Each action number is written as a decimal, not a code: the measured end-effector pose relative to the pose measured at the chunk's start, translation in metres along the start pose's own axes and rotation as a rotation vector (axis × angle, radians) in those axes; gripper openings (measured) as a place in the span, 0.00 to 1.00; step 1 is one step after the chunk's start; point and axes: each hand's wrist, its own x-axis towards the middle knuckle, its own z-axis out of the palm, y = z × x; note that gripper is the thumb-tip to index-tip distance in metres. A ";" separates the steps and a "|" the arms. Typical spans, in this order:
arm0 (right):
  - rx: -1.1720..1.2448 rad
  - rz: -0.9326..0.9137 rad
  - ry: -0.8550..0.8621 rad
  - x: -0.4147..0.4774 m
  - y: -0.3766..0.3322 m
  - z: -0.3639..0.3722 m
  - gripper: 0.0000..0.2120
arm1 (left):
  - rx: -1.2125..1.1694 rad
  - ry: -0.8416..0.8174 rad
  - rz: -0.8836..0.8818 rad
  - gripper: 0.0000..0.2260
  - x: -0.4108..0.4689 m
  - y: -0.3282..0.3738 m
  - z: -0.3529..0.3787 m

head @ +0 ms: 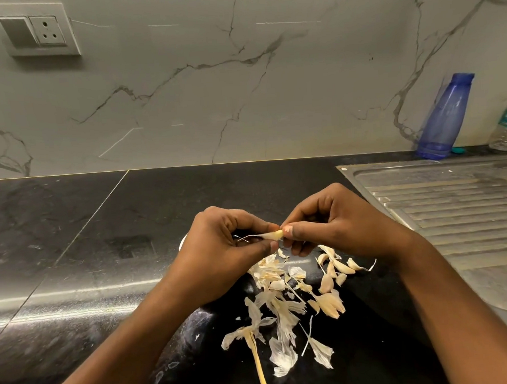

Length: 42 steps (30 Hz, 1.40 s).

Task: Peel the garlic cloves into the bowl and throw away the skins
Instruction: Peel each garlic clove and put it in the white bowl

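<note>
While the dark surface carries everything, with the steel drainboard along its right side, both forearms reach in from below and meet above it. Trouble would most likely come from the pinch itself. Too hard a pull could snap the papery skin short. It could also squirt the slick piece out onto the litter rather than into what is probably the bowl, only a white sliver mostly hidden behind the left hand.

That hand is curled, knuckles up, its grip pinching the piece between thumb and forefinger, a thin tail trailing toward the palm. The right hand faces it, thumb and forefinger pinching the blunt end, thumbnail set against the skin.

Beneath them lies a spread of loose skins, light enough to scatter when gathered. Just right of it sit a few unpeeled cloves. Held between the two grips, off the surface, is the one garlic clove.
</note>
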 end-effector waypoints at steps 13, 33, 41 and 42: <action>-0.044 0.013 -0.048 0.003 -0.002 0.008 0.08 | -0.020 -0.104 -0.051 0.07 0.002 0.001 -0.009; 0.180 -0.114 0.088 0.002 -0.008 0.009 0.12 | -0.385 -0.104 0.012 0.15 0.001 0.004 -0.012; 0.163 -0.116 0.118 0.003 -0.008 0.009 0.12 | -0.164 -0.080 0.054 0.12 0.004 0.001 -0.009; 0.148 -0.117 0.116 0.003 -0.008 0.009 0.12 | -0.162 -0.092 0.062 0.11 0.003 0.001 -0.008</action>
